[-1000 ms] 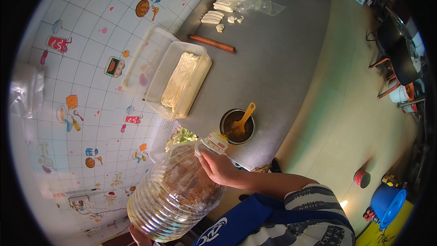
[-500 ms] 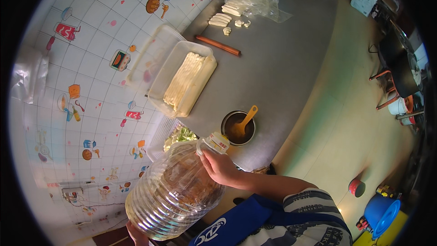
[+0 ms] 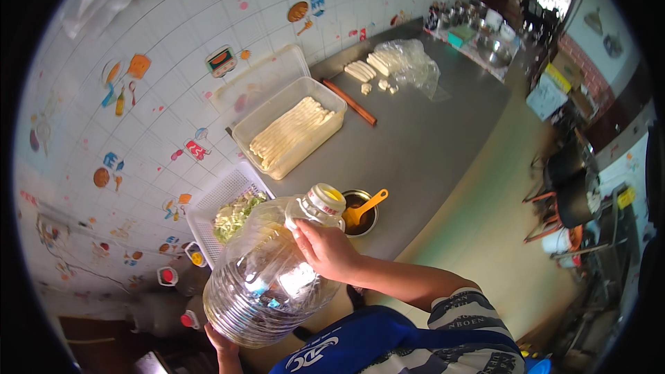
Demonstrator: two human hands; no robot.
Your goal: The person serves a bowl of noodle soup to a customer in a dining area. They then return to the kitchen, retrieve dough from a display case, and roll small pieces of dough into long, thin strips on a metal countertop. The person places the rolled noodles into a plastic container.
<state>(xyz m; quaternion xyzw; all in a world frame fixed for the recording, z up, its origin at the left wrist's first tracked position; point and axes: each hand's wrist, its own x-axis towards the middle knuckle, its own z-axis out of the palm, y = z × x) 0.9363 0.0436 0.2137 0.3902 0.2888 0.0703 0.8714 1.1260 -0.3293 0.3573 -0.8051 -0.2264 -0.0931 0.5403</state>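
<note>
Both my hands hold a large clear ribbed plastic jug (image 3: 267,298), tilted with its white neck toward the upper right. My right hand (image 3: 329,253) is closed at the handle just below the neck. Down at the jug's base is my left hand (image 3: 223,343), its fingers partly hidden behind the plastic. Just beyond the neck stands a metal bowl (image 3: 375,224) of dark brown liquid, partly covered by the jug. An orange spoon (image 3: 370,202) leans in it. Beside the jug, a white perforated basket (image 3: 202,209) holds chopped pale green vegetables (image 3: 235,216).
A plastic tub (image 3: 331,125) of pale dough strips stands by the tiled wall, its lid (image 3: 267,79) behind it. A wooden rolling pin (image 3: 350,102), dough pieces (image 3: 360,70) and a clear bag (image 3: 415,62) lie farther along the metal table (image 3: 422,138). Red-capped bottles (image 3: 168,277) stand lower left.
The view has swung, showing more of the far room and the bottles at lower left. The jug's neck now overlaps the bowl in view, and both hands keep their hold.
</note>
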